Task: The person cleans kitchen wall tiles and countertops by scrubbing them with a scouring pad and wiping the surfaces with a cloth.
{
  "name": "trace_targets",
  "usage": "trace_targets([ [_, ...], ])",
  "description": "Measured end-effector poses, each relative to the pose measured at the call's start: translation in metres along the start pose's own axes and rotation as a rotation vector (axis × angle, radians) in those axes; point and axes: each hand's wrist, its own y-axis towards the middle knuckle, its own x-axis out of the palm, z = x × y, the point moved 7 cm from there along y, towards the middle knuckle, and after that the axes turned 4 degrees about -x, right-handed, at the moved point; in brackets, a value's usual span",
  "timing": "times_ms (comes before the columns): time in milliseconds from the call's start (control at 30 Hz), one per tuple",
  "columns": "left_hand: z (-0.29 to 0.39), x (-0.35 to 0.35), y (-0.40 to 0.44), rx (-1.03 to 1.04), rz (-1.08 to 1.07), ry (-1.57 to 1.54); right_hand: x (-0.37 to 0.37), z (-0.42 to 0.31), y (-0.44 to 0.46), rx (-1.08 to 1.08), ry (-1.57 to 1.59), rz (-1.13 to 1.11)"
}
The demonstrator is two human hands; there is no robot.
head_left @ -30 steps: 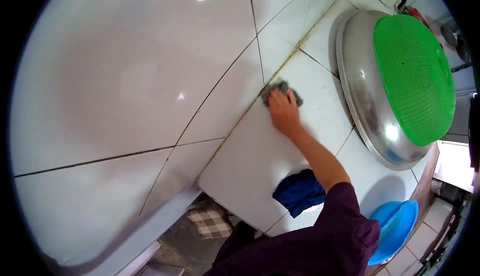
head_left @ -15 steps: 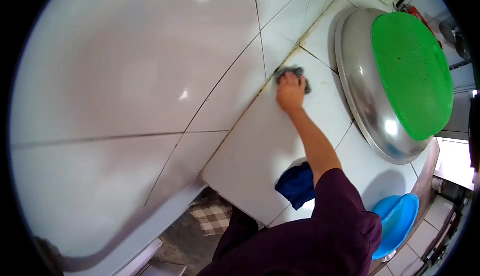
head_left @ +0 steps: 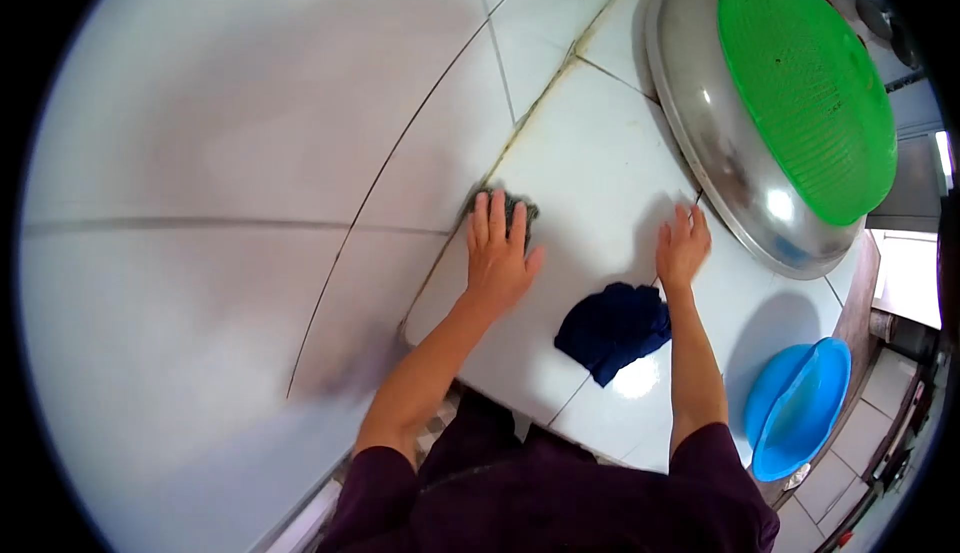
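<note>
My left hand [head_left: 498, 261] lies over a grey scouring pad [head_left: 528, 215], pressing it to the white tiled counter [head_left: 570, 163] beside the seam with the wall. Its fingers stretch forward across the pad and hide most of it. My right hand [head_left: 684, 245] is at the counter near the rim of a large metal basin [head_left: 700, 103], with its fingers apart and nothing in them. Between my forearms lies a crumpled dark blue cloth [head_left: 612, 328], close to my right forearm.
A green mesh basket [head_left: 810, 103] sits on the upturned-looking metal basin. A blue plastic basin [head_left: 800, 408] stands at the counter's right edge. White wall tiles [head_left: 250, 133] rise on the left. The counter's front edge is against my body.
The scouring pad has come nearer to me along the wall seam. Earlier my right hand held it; now my left hand is on it, and my right hand has moved toward the metal basin.
</note>
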Motion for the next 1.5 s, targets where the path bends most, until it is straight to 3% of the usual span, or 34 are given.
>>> trace_targets([
  [67, -0.036, 0.061, 0.000, -0.093, -0.092, -0.031, 0.000, 0.010, -0.029, -0.060, -0.128, -0.111],
  [133, -0.040, 0.074, 0.002, -0.042, -0.078, 0.056, 0.000, 0.010, -0.027, -0.031, -0.140, -0.148],
  [333, -0.011, 0.105, 0.147, 0.043, -0.045, 0.060, 0.001, 0.012, -0.027, 0.016, -0.128, -0.196],
  [400, -0.006, 0.108, 0.167, -0.026, -0.081, 0.052, -0.002, 0.011, -0.027, 0.007, -0.121, -0.189],
  [433, -0.008, 0.106, 0.155, 0.047, -0.052, 0.033, -0.003, 0.010, -0.028, 0.003, -0.113, -0.187],
  [633, -0.041, 0.066, -0.007, 0.047, -0.198, 0.063, -0.003, 0.012, -0.023, 0.019, -0.103, -0.191],
  [733, -0.035, 0.070, 0.037, 0.065, -0.119, 0.041, -0.002, 0.010, -0.025, 0.022, -0.102, -0.196],
  [833, -0.019, 0.101, 0.136, 0.117, -0.011, 0.066, -0.002, 0.011, -0.023, 0.020, -0.111, -0.195],
  [967, 0.006, 0.127, 0.214, 0.090, -0.072, 0.194, -0.002, 0.012, -0.025, 0.010, -0.099, -0.182],
  [1100, -0.008, 0.107, 0.149, 0.126, -0.121, 0.008, -0.002, 0.013, -0.023, 0.021, -0.092, -0.191],
  [1233, -0.029, 0.078, 0.053, 0.062, -0.258, 0.087, -0.003, 0.013, -0.024, 0.031, -0.094, -0.199],
  [1367, -0.025, 0.085, 0.114, 0.125, -0.095, 0.054, -0.003, 0.012, -0.024, 0.038, -0.090, -0.197],
  [1500, -0.004, 0.120, 0.196, 0.091, -0.062, 0.049, -0.004, 0.013, -0.024, 0.048, -0.088, -0.200],
])
